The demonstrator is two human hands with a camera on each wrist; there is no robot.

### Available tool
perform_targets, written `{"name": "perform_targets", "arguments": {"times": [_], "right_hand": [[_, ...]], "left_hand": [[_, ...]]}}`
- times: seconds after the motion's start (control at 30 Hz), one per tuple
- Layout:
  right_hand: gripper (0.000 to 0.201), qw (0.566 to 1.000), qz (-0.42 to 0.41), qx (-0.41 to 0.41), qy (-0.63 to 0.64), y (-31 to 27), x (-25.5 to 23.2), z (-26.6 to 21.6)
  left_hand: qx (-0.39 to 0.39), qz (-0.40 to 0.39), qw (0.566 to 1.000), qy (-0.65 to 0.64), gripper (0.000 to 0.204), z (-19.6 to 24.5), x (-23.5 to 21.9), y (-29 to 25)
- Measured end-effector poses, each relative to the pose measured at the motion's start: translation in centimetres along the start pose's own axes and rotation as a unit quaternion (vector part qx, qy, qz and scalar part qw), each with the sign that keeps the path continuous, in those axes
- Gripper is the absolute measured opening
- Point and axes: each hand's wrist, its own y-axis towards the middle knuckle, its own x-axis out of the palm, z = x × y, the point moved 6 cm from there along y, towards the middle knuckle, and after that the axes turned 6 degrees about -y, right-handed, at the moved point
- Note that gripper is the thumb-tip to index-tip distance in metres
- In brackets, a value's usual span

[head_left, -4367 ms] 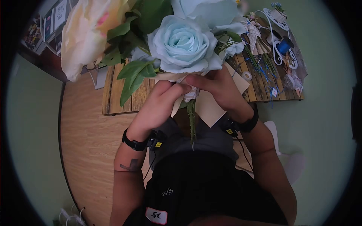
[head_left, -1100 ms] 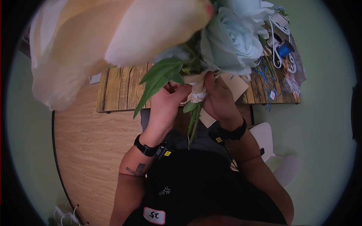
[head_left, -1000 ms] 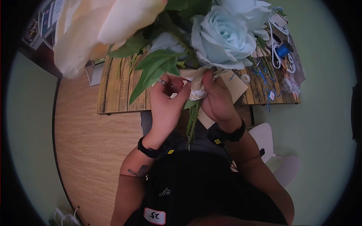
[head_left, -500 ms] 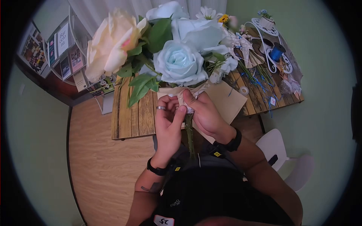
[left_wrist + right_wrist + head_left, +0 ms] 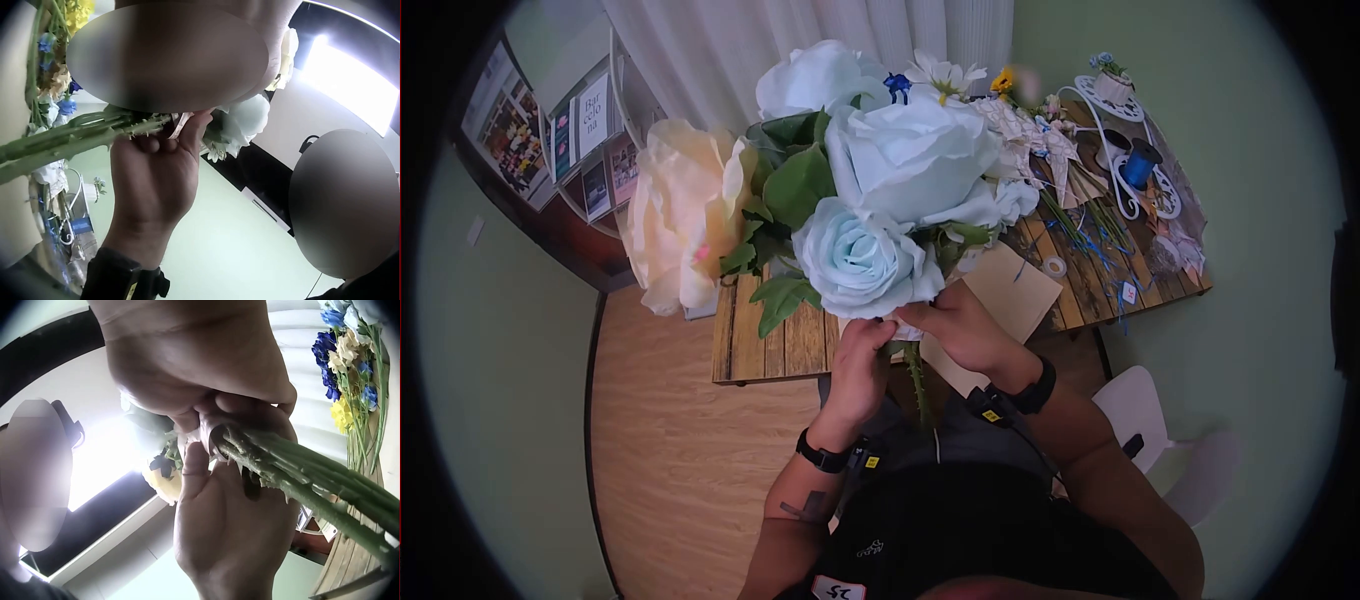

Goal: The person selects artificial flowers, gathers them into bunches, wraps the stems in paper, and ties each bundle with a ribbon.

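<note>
A bouquet of large pale blue roses [image 5: 862, 258] and a cream peony-like flower [image 5: 690, 215] is held upright in front of the body. Below the blooms, my left hand [image 5: 860, 375] and right hand [image 5: 968, 330] grip its neck from both sides, thumbs on the pale wrapping [image 5: 912, 331]. Thorny green stems [image 5: 917, 385] stick out beneath the hands. From below, the right wrist view shows the stems [image 5: 312, 475] running out between my right hand [image 5: 194, 356] and left hand [image 5: 237, 525]. Most fingers are hidden behind the wrap in the head view.
A wooden table [image 5: 775, 345] stands ahead, with sheets of tan paper [image 5: 1000, 295], a tape roll [image 5: 1054, 267], a blue ribbon spool [image 5: 1140, 163] and cut flowers [image 5: 1060, 160] towards the right. A white chair [image 5: 1135, 415] is at right, a magazine rack [image 5: 590, 130] at left.
The bouquet has moved down and away from the head, so the whole of it shows now. My left fingers, earlier loosely picking at the wrap, now close round the neck.
</note>
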Motion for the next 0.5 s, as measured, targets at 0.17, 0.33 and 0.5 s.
{"name": "perform_targets", "arguments": {"times": [0.17,0.33,0.5], "right_hand": [[0.03,0.982,-0.046,0.168,-0.069,-0.5,-0.8,2.1],[0.029,0.977,-0.087,0.138,-0.136,-1.0,-0.6,-0.9],[0.043,0.938,-0.048,-0.003,-0.343,-0.6,-5.2,-3.6]], "left_hand": [[0.02,-0.052,0.998,-0.003,0.034,0.0,0.7,-0.5],[0.102,-0.107,0.975,0.166,0.035,0.9,1.4,-1.4],[0.153,-0.049,0.941,0.297,0.039,2.6,-0.4,-2.8]]}}
